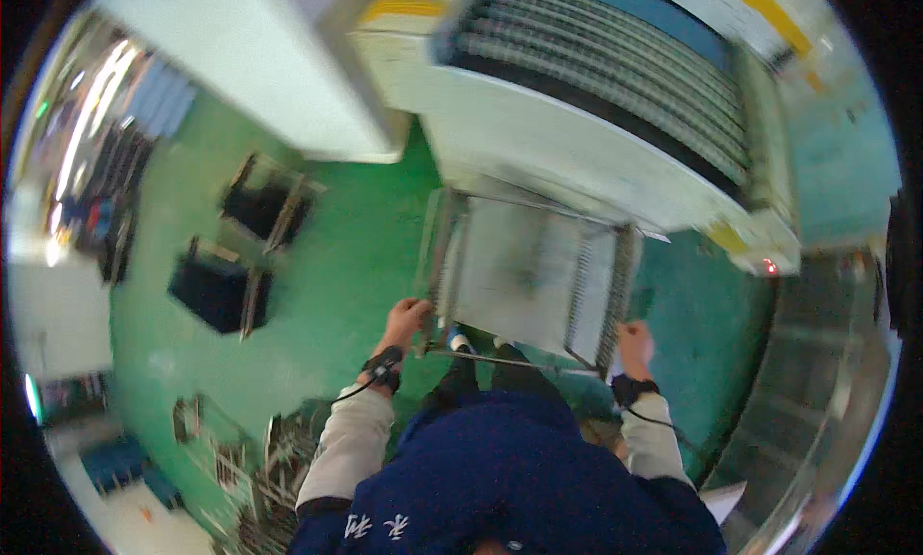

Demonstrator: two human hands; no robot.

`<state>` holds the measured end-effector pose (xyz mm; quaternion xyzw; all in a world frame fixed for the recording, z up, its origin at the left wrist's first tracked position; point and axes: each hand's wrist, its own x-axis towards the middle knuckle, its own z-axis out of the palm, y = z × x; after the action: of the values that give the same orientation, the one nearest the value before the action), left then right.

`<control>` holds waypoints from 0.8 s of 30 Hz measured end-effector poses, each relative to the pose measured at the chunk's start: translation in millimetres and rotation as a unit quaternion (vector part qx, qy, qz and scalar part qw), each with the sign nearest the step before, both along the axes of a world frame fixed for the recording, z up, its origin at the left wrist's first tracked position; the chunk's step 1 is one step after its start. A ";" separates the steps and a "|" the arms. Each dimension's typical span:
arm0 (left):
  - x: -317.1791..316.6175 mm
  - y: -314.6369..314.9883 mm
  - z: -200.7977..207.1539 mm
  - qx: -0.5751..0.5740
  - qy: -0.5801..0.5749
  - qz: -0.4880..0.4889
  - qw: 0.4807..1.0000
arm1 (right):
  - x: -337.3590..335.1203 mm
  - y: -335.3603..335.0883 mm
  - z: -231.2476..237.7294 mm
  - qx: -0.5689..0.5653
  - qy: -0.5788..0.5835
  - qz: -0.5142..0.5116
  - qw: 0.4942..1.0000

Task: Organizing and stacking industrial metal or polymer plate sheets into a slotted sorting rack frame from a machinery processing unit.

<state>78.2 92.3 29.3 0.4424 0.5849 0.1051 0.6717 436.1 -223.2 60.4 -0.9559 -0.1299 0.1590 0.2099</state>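
Observation:
A metal frame rack [618, 295] with toothed, slotted sides is in front of my body, above my feet. A flat pale grey panel [510, 266] lies across its middle, somewhat blurred. My left hand [409, 316] is closed at the rack's near left side. On the opposite side, my right hand [635, 346] has its fingers curled at the near right corner. Both wrists wear dark bands with thin cords attached.
Beyond the rack stands a long white machine [577, 132] with a ribbed roller-like top. Two black bins [219, 290] in frames stand on the green floor [356, 238] to the left. Metal racks [279, 459] crowd the lower left. A grey shelf-like structure [798, 363] lines the right.

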 end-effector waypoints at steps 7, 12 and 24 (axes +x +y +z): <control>22.7 -41.3 74.2 0.069 0.138 0.002 0.988 | 105.7 -71.4 -104.7 0.010 0.218 0.308 0.926; 35.7 -81.3 76.6 0.122 0.065 0.096 0.986 | 119.6 -36.2 -143.6 -0.190 0.098 0.471 0.856; -36.8 -158.3 129.1 0.243 0.113 0.198 0.943 | 4.4 142.5 -88.5 -0.141 0.170 0.517 0.827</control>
<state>41.5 -66.1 158.4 0.4767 0.6892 0.3244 0.4388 440.6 -80.7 -28.1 -0.7261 -0.5437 0.4204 -0.0214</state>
